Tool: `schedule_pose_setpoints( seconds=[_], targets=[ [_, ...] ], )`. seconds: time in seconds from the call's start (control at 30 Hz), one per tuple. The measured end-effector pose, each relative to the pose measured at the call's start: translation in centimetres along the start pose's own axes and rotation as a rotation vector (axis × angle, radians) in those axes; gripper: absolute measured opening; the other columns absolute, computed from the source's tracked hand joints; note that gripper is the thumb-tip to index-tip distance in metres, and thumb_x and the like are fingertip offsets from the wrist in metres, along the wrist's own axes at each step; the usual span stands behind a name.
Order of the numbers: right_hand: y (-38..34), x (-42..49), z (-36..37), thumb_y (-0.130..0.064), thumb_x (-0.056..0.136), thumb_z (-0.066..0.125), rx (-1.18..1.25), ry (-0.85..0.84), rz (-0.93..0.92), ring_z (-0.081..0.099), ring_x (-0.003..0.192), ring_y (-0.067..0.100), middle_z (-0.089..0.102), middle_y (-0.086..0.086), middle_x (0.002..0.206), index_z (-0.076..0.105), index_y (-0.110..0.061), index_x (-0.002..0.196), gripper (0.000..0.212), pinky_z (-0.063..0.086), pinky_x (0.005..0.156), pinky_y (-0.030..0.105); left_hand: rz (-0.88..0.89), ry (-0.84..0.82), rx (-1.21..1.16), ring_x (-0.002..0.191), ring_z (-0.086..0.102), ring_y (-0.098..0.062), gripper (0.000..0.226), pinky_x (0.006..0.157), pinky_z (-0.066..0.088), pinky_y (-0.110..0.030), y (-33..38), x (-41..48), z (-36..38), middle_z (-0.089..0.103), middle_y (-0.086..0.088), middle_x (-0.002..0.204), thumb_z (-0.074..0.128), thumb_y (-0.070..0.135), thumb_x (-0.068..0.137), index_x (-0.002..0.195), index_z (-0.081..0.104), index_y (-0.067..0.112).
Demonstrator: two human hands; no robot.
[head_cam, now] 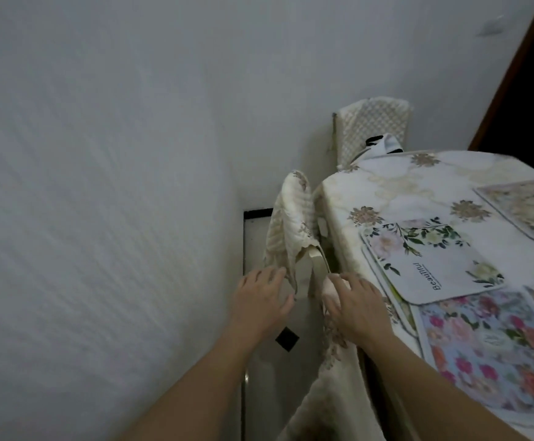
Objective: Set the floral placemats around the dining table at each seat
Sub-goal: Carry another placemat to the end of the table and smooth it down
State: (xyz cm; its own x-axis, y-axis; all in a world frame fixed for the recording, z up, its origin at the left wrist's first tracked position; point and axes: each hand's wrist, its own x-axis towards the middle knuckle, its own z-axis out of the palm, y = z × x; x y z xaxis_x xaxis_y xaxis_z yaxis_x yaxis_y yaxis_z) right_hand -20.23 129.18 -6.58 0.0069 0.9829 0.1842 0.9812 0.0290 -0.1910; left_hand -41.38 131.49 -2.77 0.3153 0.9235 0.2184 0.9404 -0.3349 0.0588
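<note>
A white rectangular placemat printed with green-leafed pale roses and the word "Beautiful" (434, 268) lies on the near-left part of the table (396, 186), on top of a stack of similar mats whose edges show along its left side. Its near edge overlaps a placemat of pink and orange flowers on pale blue (488, 351), which lies flat toward the person. A third, pale-flowered placemat with a grey border (526, 211) lies apart at the far right. The table carries a cream cloth with brown flower medallions.

The right hand (351, 303) rests on the table's left edge, fingers loosely bent over a pale fold of the cloth; whether it grips the fold cannot be told. The left hand (264, 297) is spread open and holds nothing, its fingertips at the hanging hem of a cream ribbed cover on a chair back (291, 224) between table and white wall (100, 154). A second chair in a quilted cream cover (373, 128) stands at the far end.
</note>
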Motion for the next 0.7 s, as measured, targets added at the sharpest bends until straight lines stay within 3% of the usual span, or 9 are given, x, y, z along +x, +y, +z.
schedule_pose_setpoints(
  seconds=[0.13, 0.27, 0.57, 0.7],
  targets=[
    [2.6, 4.5, 0.5, -0.05, 0.091, 0.045, 0.006, 0.042, 0.073, 0.058, 0.109, 0.022, 0.062, 0.001, 0.121, 0.056, -0.023, 0.127, 0.047, 0.046, 0.092, 0.038, 0.107, -0.029, -0.01, 0.114, 0.054, -0.019, 0.054, 0.09, 0.046, -0.038, 0.8, 7.1, 1.2, 0.058, 0.004, 0.128, 0.037, 0.056, 0.088, 0.132, 0.049, 0.027],
    [5.9, 6.0, 1.0, -0.048, 0.088, 0.044, -0.006, 0.061, 0.195, 0.06, 0.102, 0.024, 0.065, 0.003, 0.114, 0.059, -0.022, 0.121, 0.044, 0.047, 0.085, 0.038, 0.254, -0.062, -0.008, 0.117, 0.054, -0.02, 0.057, 0.095, 0.047, -0.038, 3.4, 12.1, 2.9, 0.059, 0.003, 0.131, 0.037, 0.056, 0.088, 0.133, 0.051, 0.025],
    [14.2, 3.5, 1.2, -0.045, 0.092, 0.048, -0.05, -0.005, 0.576, 0.055, 0.116, 0.028, 0.06, 0.006, 0.127, 0.053, -0.022, 0.132, 0.047, 0.043, 0.097, 0.043, 0.591, -0.149, -0.061, 0.122, 0.051, -0.022, 0.061, 0.095, 0.048, -0.039, 11.2, 21.1, 8.2, 0.055, 0.001, 0.136, 0.031, 0.057, 0.091, 0.139, 0.047, 0.022],
    [16.1, 1.9, 1.1, -0.045, 0.093, 0.047, -0.073, -0.017, 0.741, 0.052, 0.121, 0.028, 0.057, 0.006, 0.132, 0.049, -0.021, 0.137, 0.05, 0.041, 0.101, 0.043, 0.738, -0.182, -0.076, 0.117, 0.055, -0.026, 0.064, 0.088, 0.052, -0.042, 15.0, 25.5, 10.8, 0.059, -0.002, 0.133, 0.029, 0.058, 0.089, 0.138, 0.049, 0.021]
  ],
)
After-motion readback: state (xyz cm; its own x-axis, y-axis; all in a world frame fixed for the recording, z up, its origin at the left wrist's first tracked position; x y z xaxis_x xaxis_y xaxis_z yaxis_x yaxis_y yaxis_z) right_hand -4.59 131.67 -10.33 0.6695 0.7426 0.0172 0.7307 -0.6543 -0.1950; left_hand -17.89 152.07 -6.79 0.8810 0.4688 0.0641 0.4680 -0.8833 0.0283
